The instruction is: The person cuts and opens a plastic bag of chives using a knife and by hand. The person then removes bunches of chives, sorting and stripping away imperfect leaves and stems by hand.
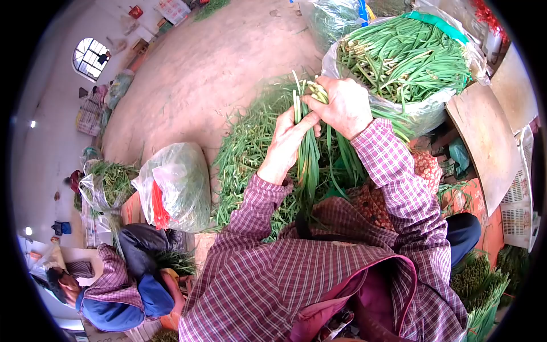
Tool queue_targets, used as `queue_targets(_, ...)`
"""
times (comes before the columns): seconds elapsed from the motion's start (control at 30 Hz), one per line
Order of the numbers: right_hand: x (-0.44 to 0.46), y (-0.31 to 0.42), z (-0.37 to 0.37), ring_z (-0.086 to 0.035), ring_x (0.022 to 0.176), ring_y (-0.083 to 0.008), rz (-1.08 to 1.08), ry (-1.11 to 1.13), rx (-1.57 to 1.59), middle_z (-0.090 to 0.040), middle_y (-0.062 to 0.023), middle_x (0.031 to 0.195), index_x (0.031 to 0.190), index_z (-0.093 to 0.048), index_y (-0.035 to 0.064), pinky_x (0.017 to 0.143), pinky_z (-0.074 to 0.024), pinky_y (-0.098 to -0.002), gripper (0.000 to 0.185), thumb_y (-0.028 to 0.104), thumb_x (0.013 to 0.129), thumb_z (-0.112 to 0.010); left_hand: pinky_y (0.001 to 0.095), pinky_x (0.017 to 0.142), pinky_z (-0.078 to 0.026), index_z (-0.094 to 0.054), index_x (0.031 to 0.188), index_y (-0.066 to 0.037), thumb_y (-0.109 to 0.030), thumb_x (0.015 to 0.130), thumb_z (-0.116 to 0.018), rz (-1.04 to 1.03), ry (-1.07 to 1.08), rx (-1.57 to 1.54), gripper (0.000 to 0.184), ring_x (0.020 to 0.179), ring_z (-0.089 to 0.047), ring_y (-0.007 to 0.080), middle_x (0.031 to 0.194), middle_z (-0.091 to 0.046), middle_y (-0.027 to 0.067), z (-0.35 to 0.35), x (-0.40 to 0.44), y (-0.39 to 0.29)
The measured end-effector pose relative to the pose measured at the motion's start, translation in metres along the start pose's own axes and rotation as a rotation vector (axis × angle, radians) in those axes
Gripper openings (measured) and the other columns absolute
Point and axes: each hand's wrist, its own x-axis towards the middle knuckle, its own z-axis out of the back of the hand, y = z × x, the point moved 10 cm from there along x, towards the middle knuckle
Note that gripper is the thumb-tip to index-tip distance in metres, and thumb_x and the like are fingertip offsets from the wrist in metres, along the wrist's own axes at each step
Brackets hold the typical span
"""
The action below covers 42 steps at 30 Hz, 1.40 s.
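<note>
My left hand [285, 141] grips a few long green stalks with pale ends that look like garlic chives [307, 162]; their leaves hang down toward my lap. Just up and to the right, my right hand [346, 105] is closed around more of these stalks, with pale cut ends [317, 91] showing at its thumb. The two hands meet, fingertips close together. Below them spreads a loose heap of the same greens [245, 165]. A plastic-lined container of chives [404, 54], heaped high, stands beyond my right hand.
A clear plastic bag [179, 182] with red ties [160, 208] sits left of the heap. A co-worker [114, 290] sits at lower left near another bag of greens [111, 185]. At right are a leaning board [484, 142], a white crate [518, 199] and bundled greens [481, 285].
</note>
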Motion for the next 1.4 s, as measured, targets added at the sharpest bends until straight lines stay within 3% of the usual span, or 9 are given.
queue_targets(0.23, 0.003, -0.004, 0.002, -0.064, 0.062, -0.0298, 0.049, -0.028, 0.022, -0.063, -0.0117, 0.063, 0.081, -0.063, 0.0084, 0.058, -0.0512, -0.0406, 0.025, 0.033, 0.077, -0.062, 0.0196, 0.065, -0.045, -0.060, 0.108, -0.005, -0.013, 0.089, -0.060, 0.009, -0.212, 0.035, 0.020, 0.074, -0.053, 0.0038, 0.089, -0.060, -0.0038, 0.025, -0.001, -0.004)
queue_targets(0.37, 0.011, -0.033, 0.010, -0.058, 0.050, -0.0131, 0.041, -0.109, -0.260, -0.059, -0.0023, 0.059, 0.083, -0.061, 0.0133, 0.045, -0.0498, -0.0305, 0.021, 0.034, 0.082, -0.058, 0.0197, 0.064, -0.046, -0.062, 0.106, -0.004, -0.012, 0.088, -0.061, -0.044, -0.224, 0.104, 0.020, 0.073, -0.053, 0.0028, 0.086, -0.060, -0.0044, 0.039, -0.007, -0.013)
queue_targets(0.57, 0.009, -0.074, 0.033, -0.063, 0.060, -0.0152, -0.048, -0.151, -0.293, -0.066, -0.0074, 0.071, 0.099, -0.065, 0.0104, 0.058, -0.0534, -0.0321, 0.034, 0.040, 0.081, -0.064, 0.0217, 0.065, -0.053, -0.058, 0.117, -0.003, -0.011, 0.090, -0.057, 0.019, -0.163, -0.100, 0.027, 0.074, -0.059, 0.0049, 0.092, -0.064, 0.0029, 0.037, -0.010, -0.015)
queue_targets(0.67, 0.008, -0.066, -0.006, -0.063, 0.063, -0.0139, -0.108, 0.055, 0.373, -0.068, -0.0085, 0.075, 0.108, -0.064, 0.0037, 0.062, -0.0523, -0.0313, 0.060, 0.053, 0.074, -0.069, 0.0223, 0.067, -0.052, -0.051, 0.124, -0.006, -0.010, 0.091, -0.055, -0.010, -0.090, -0.064, 0.033, 0.080, -0.060, 0.0084, 0.092, -0.062, 0.0028, 0.024, -0.005, -0.014)
queue_targets(0.9, 0.004, -0.018, -0.049, -0.058, 0.055, -0.0090, -0.153, 0.361, 1.005, -0.064, -0.0020, 0.070, 0.095, -0.068, 0.0024, 0.053, -0.0485, -0.0251, 0.034, 0.032, 0.079, -0.072, 0.0268, 0.069, -0.057, -0.042, 0.128, -0.005, -0.009, 0.090, -0.055, -0.083, -0.067, -0.107, 0.040, 0.084, -0.063, 0.0156, 0.093, -0.062, 0.0080, 0.003, -0.005, -0.018)
queue_targets(1.03, 0.005, -0.043, -0.043, -0.059, 0.058, -0.0094, -0.195, 0.239, 0.766, -0.065, -0.0008, 0.074, 0.084, -0.070, 0.0065, 0.063, -0.0518, -0.0323, 0.026, 0.032, 0.078, -0.072, 0.0259, 0.064, -0.057, -0.051, 0.118, -0.006, -0.010, 0.092, -0.053, 0.041, -0.121, -0.191, 0.026, 0.074, -0.064, 0.0130, 0.092, -0.062, 0.0072, 0.011, -0.004, -0.007)
queue_targets(1.17, 0.001, -0.077, 0.020, -0.058, 0.054, -0.0058, -0.325, -0.091, 0.816, -0.066, -0.0032, 0.075, 0.108, -0.062, 0.0047, 0.037, -0.0431, -0.0180, 0.046, 0.038, 0.078, -0.071, 0.0282, 0.061, -0.055, -0.058, 0.102, -0.002, -0.014, 0.093, -0.054, -0.080, -0.187, -0.176, 0.016, 0.072, -0.064, 0.0169, 0.080, -0.065, 0.0084, 0.036, -0.003, -0.021)
queue_targets(1.23, 0.008, -0.103, 0.052, -0.059, 0.060, -0.0056, -0.216, -0.178, 0.691, -0.065, -0.0035, 0.080, 0.108, -0.062, 0.0052, 0.047, -0.0474, -0.0200, 0.046, 0.042, 0.081, -0.067, 0.0300, 0.063, -0.057, -0.057, 0.102, -0.001, -0.014, 0.092, -0.054, -0.031, -0.217, -0.137, 0.016, 0.070, -0.066, 0.0213, 0.082, -0.066, 0.0143, 0.057, -0.003, -0.019)
queue_targets(1.4, 0.011, -0.063, 0.067, -0.057, 0.069, -0.0099, 0.029, -0.194, 0.547, -0.063, -0.0024, 0.077, 0.096, -0.062, 0.0066, 0.063, -0.0481, -0.0266, 0.036, 0.039, 0.082, -0.067, 0.0213, 0.049, -0.049, -0.055, 0.116, 0.002, -0.014, 0.092, -0.054, -0.032, -0.065, 0.026, 0.028, 0.054, -0.057, 0.0109, 0.080, -0.066, 0.0103, 0.037, 0.000, -0.030)
